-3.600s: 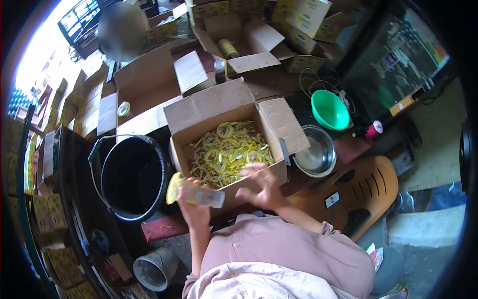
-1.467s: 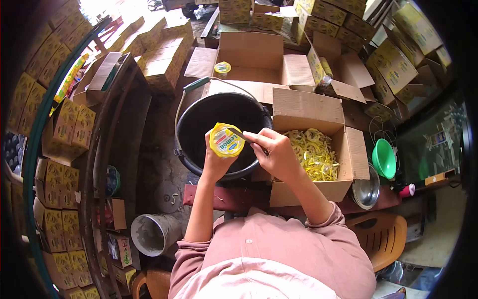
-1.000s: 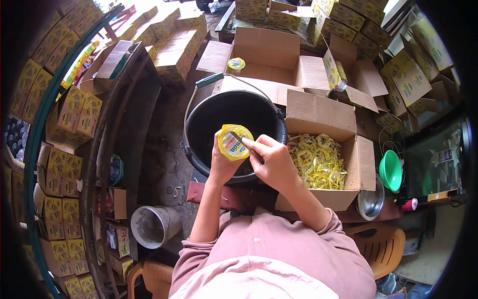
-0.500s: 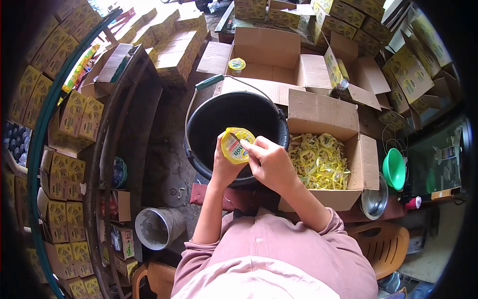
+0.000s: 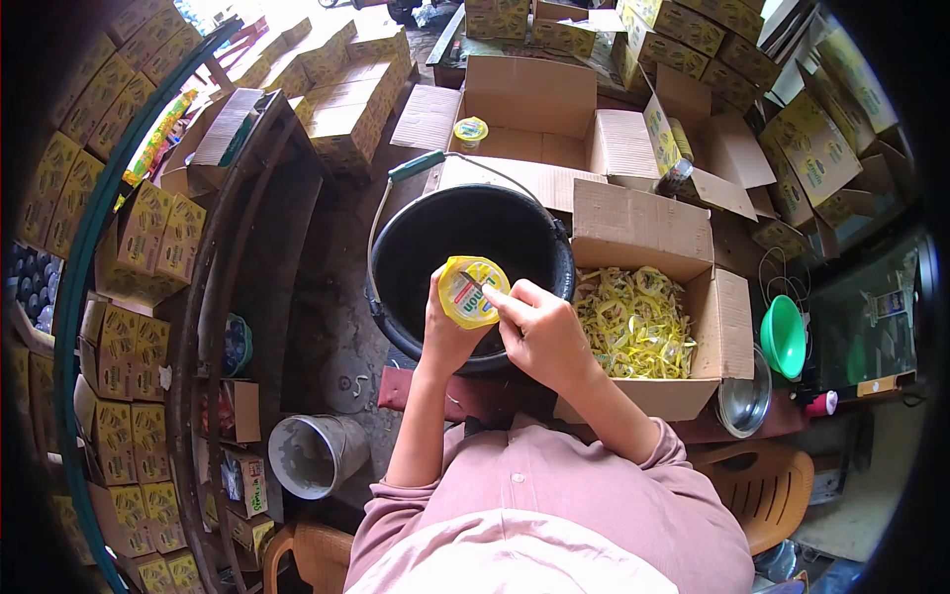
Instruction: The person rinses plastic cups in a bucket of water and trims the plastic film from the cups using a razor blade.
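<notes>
My left hand (image 5: 447, 332) is closed around a plastic drink cup (image 5: 463, 309) with a yellow "Lemon" film lid, tilted so the lid faces me. My right hand (image 5: 542, 322) pinches a small thin blade (image 5: 469, 279), its dark tip lying against the lid. Both hands are over the near side of a black bucket (image 5: 406, 228), whose wire handle is raised at the back. To the right of my right hand, a cardboard box (image 5: 732, 322) holds a heap of yellow film strips (image 5: 633, 327).
Behind the bucket is an open carton (image 5: 529, 89) with another lidded cup (image 5: 470, 132) at its left. A green bowl (image 5: 784, 337) and a metal basin (image 5: 744, 401) are at right. A grey pail (image 5: 317, 453) stands at lower left. Printed cartons (image 5: 134, 351) are stacked left.
The blade and my right fingers have shifted slightly on the lid. The cup is turned a little and stays over the bucket in my left hand.
</notes>
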Tool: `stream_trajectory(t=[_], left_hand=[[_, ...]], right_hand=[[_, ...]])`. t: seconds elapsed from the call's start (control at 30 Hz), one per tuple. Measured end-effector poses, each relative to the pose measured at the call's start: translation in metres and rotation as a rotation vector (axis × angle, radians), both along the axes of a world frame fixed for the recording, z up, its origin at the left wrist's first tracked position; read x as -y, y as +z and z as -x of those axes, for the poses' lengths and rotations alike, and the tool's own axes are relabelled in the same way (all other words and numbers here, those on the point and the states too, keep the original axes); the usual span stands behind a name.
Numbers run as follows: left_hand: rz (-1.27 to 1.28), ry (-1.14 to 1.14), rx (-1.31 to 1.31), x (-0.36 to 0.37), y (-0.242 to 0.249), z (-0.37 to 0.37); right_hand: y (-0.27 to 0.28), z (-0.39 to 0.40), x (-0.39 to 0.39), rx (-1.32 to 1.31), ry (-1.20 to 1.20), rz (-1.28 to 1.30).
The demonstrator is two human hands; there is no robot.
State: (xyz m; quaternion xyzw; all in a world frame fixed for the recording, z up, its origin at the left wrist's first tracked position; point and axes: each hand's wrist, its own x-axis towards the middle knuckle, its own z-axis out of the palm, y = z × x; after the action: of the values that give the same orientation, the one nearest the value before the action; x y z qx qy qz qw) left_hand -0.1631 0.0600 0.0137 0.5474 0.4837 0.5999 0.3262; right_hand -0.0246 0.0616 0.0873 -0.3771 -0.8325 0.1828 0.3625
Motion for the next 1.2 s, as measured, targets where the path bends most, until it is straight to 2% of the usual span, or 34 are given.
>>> stream_trajectory(t=[0.17,0.47,0.57,0.87,1.07,1.2], left_hand=[[-0.006,0.019,-0.065,0.001,0.002,0.000],[0.023,-0.012,-0.069,0.000,-0.006,0.001],[0.001,0.014,-0.096,0.000,-0.007,0.001],[0.039,0.063,-0.069,0.003,0.005,0.000],[0.003,-0.071,-0.063,0.000,-0.001,0.007],[0.036,-0.190,0.115,-0.001,-0.006,0.010]], right_hand=[[0.002,-0.002,0.000,0.066,0.003,0.043],[0.003,0.000,0.000,0.019,0.000,0.015],[0.006,-0.004,0.003,0.145,0.021,0.066],[0.013,-0.023,0.012,0.213,0.038,0.147],[0.032,-0.044,0.006,0.297,0.077,0.180],[0.040,-0.055,-0.013,0.240,0.131,0.029]])
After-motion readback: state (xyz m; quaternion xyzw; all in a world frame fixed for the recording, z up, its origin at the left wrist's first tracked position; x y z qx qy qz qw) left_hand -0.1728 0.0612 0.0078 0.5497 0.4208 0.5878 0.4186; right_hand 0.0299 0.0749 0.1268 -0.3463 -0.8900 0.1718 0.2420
